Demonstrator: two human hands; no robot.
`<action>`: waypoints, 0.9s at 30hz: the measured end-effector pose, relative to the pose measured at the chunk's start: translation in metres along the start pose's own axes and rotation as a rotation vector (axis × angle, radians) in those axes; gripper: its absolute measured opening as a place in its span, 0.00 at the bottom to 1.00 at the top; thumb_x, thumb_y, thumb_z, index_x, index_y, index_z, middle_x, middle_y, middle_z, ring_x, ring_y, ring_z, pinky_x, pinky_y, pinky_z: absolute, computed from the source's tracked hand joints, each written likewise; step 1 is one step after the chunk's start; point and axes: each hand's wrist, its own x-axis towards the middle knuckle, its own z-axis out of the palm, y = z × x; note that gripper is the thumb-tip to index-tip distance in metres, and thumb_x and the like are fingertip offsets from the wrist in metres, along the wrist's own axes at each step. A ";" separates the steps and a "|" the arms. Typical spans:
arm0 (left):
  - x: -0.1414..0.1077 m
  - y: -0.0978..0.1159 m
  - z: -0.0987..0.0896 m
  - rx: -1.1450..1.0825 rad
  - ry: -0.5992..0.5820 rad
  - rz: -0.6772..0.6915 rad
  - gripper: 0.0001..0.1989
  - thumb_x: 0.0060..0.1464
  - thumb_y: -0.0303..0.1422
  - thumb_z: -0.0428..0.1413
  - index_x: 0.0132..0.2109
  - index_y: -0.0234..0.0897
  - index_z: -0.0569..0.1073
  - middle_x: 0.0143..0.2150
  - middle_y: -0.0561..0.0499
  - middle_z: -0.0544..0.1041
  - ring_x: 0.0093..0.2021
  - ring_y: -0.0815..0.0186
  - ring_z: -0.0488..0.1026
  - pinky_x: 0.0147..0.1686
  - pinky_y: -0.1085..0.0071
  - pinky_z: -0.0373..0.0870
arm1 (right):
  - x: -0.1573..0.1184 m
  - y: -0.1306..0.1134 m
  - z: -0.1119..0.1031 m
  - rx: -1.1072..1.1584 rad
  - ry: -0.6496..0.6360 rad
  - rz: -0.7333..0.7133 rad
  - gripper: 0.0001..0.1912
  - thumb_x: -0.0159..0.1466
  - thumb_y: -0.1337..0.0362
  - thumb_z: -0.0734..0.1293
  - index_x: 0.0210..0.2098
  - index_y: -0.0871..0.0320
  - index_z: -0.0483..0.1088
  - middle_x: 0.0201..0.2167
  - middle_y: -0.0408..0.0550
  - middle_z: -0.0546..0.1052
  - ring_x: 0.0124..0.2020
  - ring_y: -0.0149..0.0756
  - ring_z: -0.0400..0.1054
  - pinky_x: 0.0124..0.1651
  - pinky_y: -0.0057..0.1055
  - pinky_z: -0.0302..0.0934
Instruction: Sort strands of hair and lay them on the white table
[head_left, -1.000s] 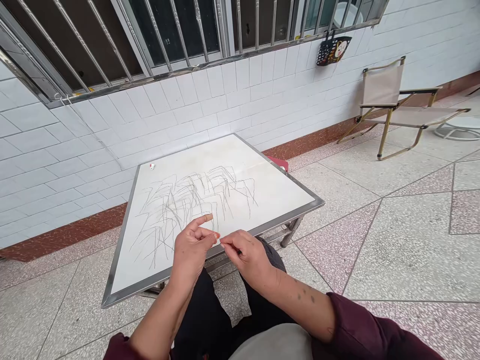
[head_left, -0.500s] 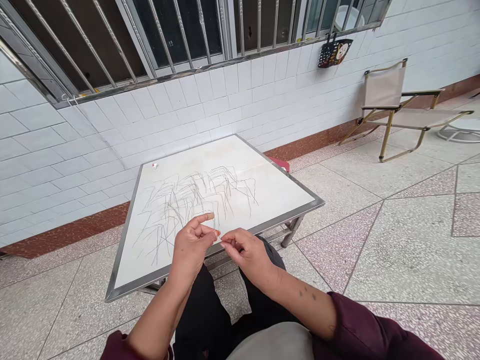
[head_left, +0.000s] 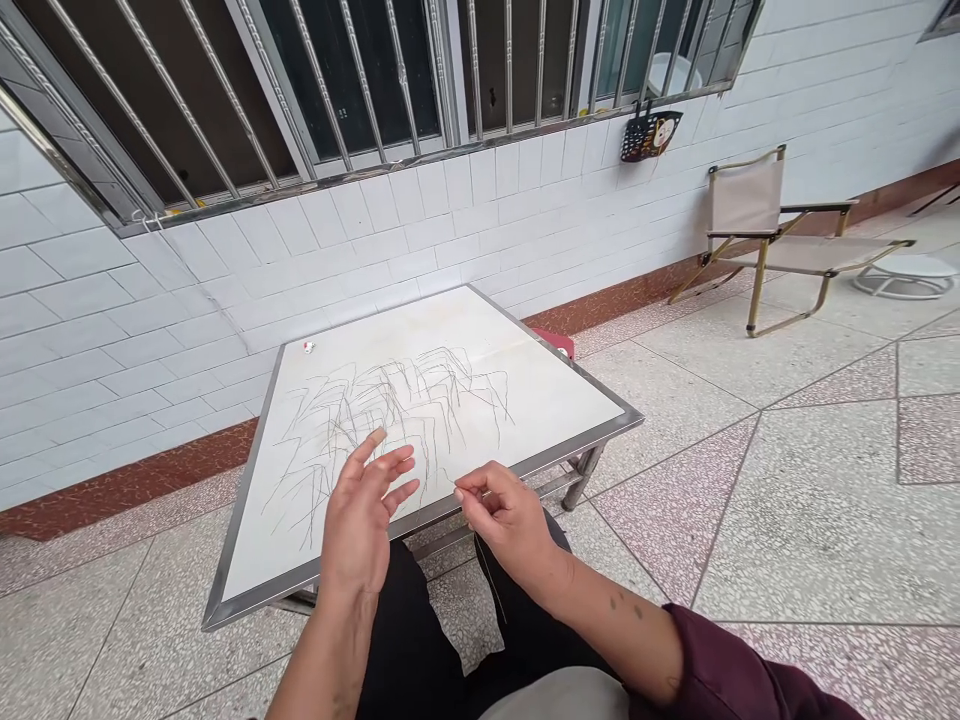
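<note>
My left hand (head_left: 360, 520) is raised above the near edge of the table, open, its fingers spread and nothing visible in them. Just to its right, my right hand (head_left: 506, 520) pinches a thin wire (head_left: 492, 580) between thumb and forefinger. A short end pokes out past the fingertips, while a longer part hangs below the hand in front of my dark trousers. Many similar thin, dark bent wires (head_left: 427, 405) lie overlapping in loose rows on the white tabletop (head_left: 555, 410), mostly across its middle and left.
A small red-and-white item (head_left: 309, 347) sits at the table's far left corner. Behind stands a white tiled wall with a barred window (head_left: 405, 90), where a dark basket (head_left: 651, 136) hangs. To the right are a folding chair (head_left: 750, 200) and a white round stool (head_left: 911, 268).
My left hand has come away from my right hand, moving left and opening its fingers. My right hand keeps its pinch and has shifted slightly right. The camera view has tilted a little.
</note>
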 end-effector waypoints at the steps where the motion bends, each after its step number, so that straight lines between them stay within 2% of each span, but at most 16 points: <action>1: 0.000 -0.005 -0.005 -0.084 0.035 -0.004 0.26 0.51 0.37 0.63 0.57 0.38 0.71 0.49 0.42 0.79 0.49 0.60 0.74 0.46 0.63 0.71 | 0.000 -0.001 -0.001 0.015 -0.003 0.009 0.04 0.62 0.68 0.65 0.34 0.56 0.72 0.29 0.44 0.74 0.25 0.30 0.68 0.27 0.26 0.64; 3: -0.002 -0.020 -0.010 -0.147 0.040 -0.073 0.26 0.47 0.31 0.65 0.55 0.38 0.72 0.49 0.43 0.79 0.46 0.64 0.75 0.44 0.67 0.71 | 0.000 -0.003 -0.001 0.037 -0.018 0.011 0.04 0.62 0.68 0.65 0.33 0.56 0.72 0.28 0.44 0.74 0.25 0.30 0.68 0.26 0.25 0.64; 5: -0.005 -0.037 -0.009 -0.147 -0.036 -0.131 0.27 0.45 0.29 0.67 0.54 0.38 0.73 0.46 0.45 0.79 0.44 0.66 0.74 0.44 0.70 0.70 | -0.001 -0.004 0.000 0.055 -0.037 0.011 0.04 0.61 0.68 0.65 0.33 0.56 0.72 0.28 0.44 0.73 0.26 0.30 0.68 0.26 0.25 0.64; 8: -0.010 -0.052 0.001 -0.162 -0.070 -0.095 0.27 0.45 0.29 0.68 0.54 0.40 0.74 0.39 0.50 0.79 0.42 0.68 0.74 0.46 0.71 0.68 | -0.002 -0.004 0.001 0.073 -0.089 0.021 0.03 0.61 0.68 0.65 0.32 0.56 0.72 0.28 0.43 0.73 0.27 0.30 0.67 0.27 0.24 0.63; 12: -0.013 -0.052 0.009 -0.144 -0.030 -0.013 0.26 0.44 0.29 0.68 0.52 0.40 0.75 0.32 0.55 0.76 0.38 0.69 0.73 0.45 0.71 0.67 | -0.003 -0.005 -0.001 0.070 -0.150 0.046 0.03 0.61 0.69 0.65 0.32 0.56 0.71 0.28 0.43 0.72 0.28 0.30 0.67 0.28 0.25 0.63; 17: -0.016 -0.050 0.008 -0.130 -0.052 0.004 0.26 0.45 0.30 0.68 0.53 0.41 0.75 0.32 0.56 0.76 0.34 0.72 0.71 0.44 0.73 0.67 | -0.002 -0.005 -0.003 0.041 -0.184 0.042 0.04 0.63 0.68 0.65 0.36 0.56 0.72 0.30 0.44 0.72 0.28 0.30 0.66 0.28 0.25 0.62; 22: -0.017 -0.053 0.009 -0.148 -0.051 0.004 0.26 0.45 0.30 0.68 0.53 0.41 0.75 0.32 0.56 0.75 0.34 0.71 0.71 0.42 0.74 0.68 | 0.000 -0.006 -0.003 0.054 -0.212 0.034 0.05 0.66 0.65 0.65 0.33 0.56 0.71 0.29 0.41 0.71 0.20 0.25 0.63 0.27 0.26 0.63; 27: -0.018 -0.056 0.009 -0.197 -0.033 0.016 0.25 0.46 0.29 0.68 0.52 0.42 0.75 0.32 0.56 0.74 0.35 0.71 0.71 0.42 0.74 0.68 | -0.002 -0.006 -0.001 0.101 -0.212 0.052 0.03 0.66 0.65 0.64 0.35 0.56 0.70 0.29 0.41 0.71 0.20 0.25 0.64 0.25 0.24 0.63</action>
